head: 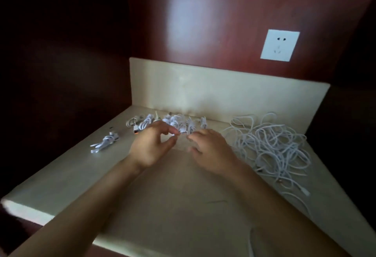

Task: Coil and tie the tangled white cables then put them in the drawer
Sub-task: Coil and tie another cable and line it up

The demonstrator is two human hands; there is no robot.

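- Your left hand (154, 147) is pinching a short bit of white cable (181, 133) between thumb and forefinger. The two tips are meeting in a ring, and the other fingers are curling loosely underneath.
- Your right hand (211, 149) is hovering palm down just beside it, with its fingers bending toward the same bit of cable. Motion blur is smearing the fingertips, so I cannot tell whether they are gripping the cable or only touching it.
- Both hands are working over the middle of the desk (173, 195), toward its back edge, and your bare forearms are reaching in from the bottom of the view.
- Just behind your hands, a row of coiled bundles (175, 123) is lying along the foot of the pale back panel (223, 94). They are sitting side by side, and some are touching.
- An orange-tipped plug (136, 131) is lying at the left end of that row, near your left forefinger.
- One lone bundle (105, 142) is sitting apart from the row, toward the desk's left edge, with its loose ends fanning out.
- On the right side of the desk, the tangled pile (270, 147) of loose white cables is sprawling just beside your right wrist. One strand is trailing toward the near right edge.
- Above the panel's right part, a white wall socket (280, 45) is sitting on the red-brown wood wall.
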